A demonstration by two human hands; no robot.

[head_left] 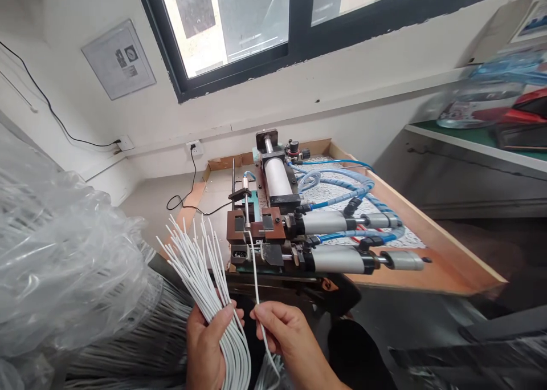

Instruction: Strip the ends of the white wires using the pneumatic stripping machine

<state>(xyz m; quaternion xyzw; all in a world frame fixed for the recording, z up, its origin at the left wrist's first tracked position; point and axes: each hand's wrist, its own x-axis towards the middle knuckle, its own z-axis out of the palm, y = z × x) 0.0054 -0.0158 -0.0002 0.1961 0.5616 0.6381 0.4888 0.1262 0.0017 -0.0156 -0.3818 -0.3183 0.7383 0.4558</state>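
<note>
My left hand (pixel 209 344) is wrapped around a bundle of white cables (pixel 200 290), whose cut ends fan out up and to the left. Between the thumb and fingers of my right hand (pixel 284 330) is a single white cable (pixel 255 273). Its upper end reaches into the jaws of a pneumatic wire-stripping machine (pixel 256 230), close to the upright metal rod. Silver air cylinders (pixel 337 259) extend from the jaws to the right. The lower part of the single cable bends down below my right hand.
Clear plastic wrapping (pixel 72 253) over more cables (pixel 141 333) fills the left side. A wooden-edged tray (pixel 427 247) surrounds the machine, with blue air hoses (pixel 354 185) looped inside it. At right, a shelf (pixel 482 145) holds a large plastic bottle (pixel 478 102).
</note>
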